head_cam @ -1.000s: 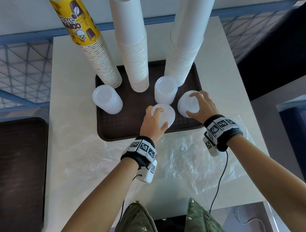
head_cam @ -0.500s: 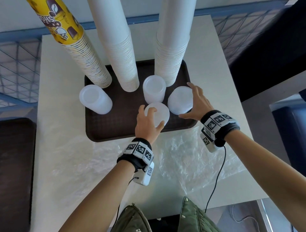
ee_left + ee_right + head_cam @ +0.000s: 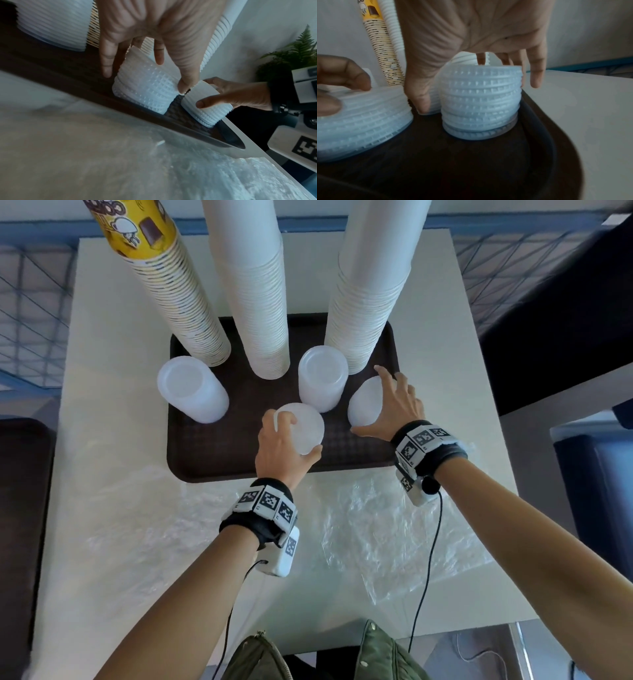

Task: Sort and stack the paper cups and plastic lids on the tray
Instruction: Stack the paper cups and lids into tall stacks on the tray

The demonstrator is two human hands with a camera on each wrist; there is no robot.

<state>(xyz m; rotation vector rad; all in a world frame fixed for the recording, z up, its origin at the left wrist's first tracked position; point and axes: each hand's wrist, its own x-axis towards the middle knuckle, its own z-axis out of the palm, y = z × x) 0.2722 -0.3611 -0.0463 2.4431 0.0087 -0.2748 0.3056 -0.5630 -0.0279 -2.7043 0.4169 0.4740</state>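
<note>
A dark brown tray [image 3: 212,453] holds three tall paper cup stacks: a yellow printed one [image 3: 178,302], and two white ones [image 3: 257,302] [image 3: 370,296]. Several translucent lid stacks stand in front of them. My left hand [image 3: 297,435] grips the front middle lid stack [image 3: 305,426] from above, thumb on its near side [image 3: 145,86]. My right hand [image 3: 371,400] holds the right lid stack [image 3: 364,409] near the tray's right rim, thumb to its left and fingers behind it [image 3: 481,97]. That stack looks tilted. Two more lid stacks [image 3: 191,392] [image 3: 322,378] stand untouched.
Crumpled clear plastic film [image 3: 376,525] lies on the white table [image 3: 102,542] in front of the tray. Another dark tray [image 3: 20,525] sits at the far left. A green bag [image 3: 260,655] is at the table's near edge. The table's right edge runs close to the tray.
Both hands have stayed on their lid stacks. The right hand's fingers have slid from the top of its stack to the far side, and the stack now looks tilted.
</note>
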